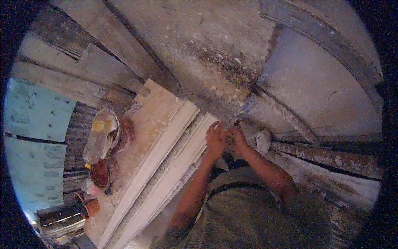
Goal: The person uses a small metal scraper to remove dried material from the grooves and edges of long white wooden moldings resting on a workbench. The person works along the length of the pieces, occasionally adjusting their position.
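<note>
Long white plaster moulding strips (166,166) lie side by side on a dusty board (155,110), running from lower left up to the middle. My left hand (215,140) curls over the upper end of the nearest strip. My right hand (239,139) sits right beside it, touching it. Its fingers are bunched on a small dark object (237,123) that is too blurred to name. Both forearms reach up from my lap at the lower edge.
A crumpled sack (101,135) and a red bowl (99,174) sit left of the board, with another red pot (89,207) lower down. A white lump of cloth (262,141) lies by my right hand. Dusty planks (95,62) and rough timber (331,157) surround the spot.
</note>
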Action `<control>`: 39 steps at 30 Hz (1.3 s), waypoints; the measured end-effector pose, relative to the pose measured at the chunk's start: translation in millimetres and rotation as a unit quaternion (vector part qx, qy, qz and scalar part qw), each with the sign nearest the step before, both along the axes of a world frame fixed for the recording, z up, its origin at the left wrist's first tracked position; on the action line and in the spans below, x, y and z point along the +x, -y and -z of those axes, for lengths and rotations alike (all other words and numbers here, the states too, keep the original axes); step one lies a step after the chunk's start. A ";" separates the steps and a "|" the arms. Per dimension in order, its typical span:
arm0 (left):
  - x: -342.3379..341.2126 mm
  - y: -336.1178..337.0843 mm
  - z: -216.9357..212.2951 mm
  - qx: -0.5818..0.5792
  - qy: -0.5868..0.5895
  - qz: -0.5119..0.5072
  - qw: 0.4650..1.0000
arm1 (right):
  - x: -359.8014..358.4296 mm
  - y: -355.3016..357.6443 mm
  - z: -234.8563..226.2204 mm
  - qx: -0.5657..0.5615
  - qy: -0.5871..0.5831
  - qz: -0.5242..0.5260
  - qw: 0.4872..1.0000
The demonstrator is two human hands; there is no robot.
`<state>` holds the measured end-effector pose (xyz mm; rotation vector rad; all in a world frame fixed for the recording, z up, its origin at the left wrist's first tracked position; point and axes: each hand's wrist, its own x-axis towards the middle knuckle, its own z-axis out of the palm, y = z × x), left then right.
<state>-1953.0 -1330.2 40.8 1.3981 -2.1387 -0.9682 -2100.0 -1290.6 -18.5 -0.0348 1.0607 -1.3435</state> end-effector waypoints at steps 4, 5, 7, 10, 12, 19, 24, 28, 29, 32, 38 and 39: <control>69.7 -25.5 8.3 -0.115 0.122 -0.090 0.982 | -20.7 -13.8 -48.7 0.061 -0.453 -0.201 0.866; 83.6 -31.0 12.6 -0.087 0.147 -0.076 0.982 | -25.6 -17.9 -62.9 0.003 -0.533 -0.219 0.817; 102.3 -38.8 20.9 -0.025 0.191 -0.031 0.981 | -39.1 -30.7 -91.1 -0.102 -0.643 -0.206 0.730; 110.0 -41.6 25.2 -0.037 0.210 -0.011 0.977 | -52.2 -34.3 -114.2 -0.093 -0.674 -0.230 0.696; 109.3 -38.9 21.6 -0.040 0.181 -0.015 0.982 | -53.4 -26.7 -114.3 -0.062 -0.699 -0.250 0.667; 109.3 -24.3 -0.2 0.019 0.240 -0.005 0.971 | -52.9 5.9 -84.4 -0.125 -0.691 -0.199 0.683; 113.6 -21.9 -1.0 -0.012 0.221 0.011 0.975 | -61.8 13.6 -80.8 -0.046 -0.706 -0.239 0.665; 112.2 -20.0 1.1 0.010 0.240 0.007 0.971 | -55.4 30.1 -81.9 -0.069 -0.711 -0.249 0.655; 111.7 -20.6 1.3 0.009 0.239 0.010 0.971 | -55.2 32.6 -83.6 -0.079 -0.703 -0.230 0.668; 110.9 -22.1 2.1 -0.001 0.227 0.005 0.974 | -57.9 40.1 -92.8 -0.008 -0.736 -0.279 0.617; 108.6 -23.1 1.7 -0.018 0.225 0.000 0.974 | -71.7 56.7 -98.2 -0.079 -0.709 -0.293 0.637; 107.9 -23.1 1.7 -0.003 0.225 -0.005 0.974 | -71.8 60.4 -94.1 -0.076 -0.676 -0.331 0.654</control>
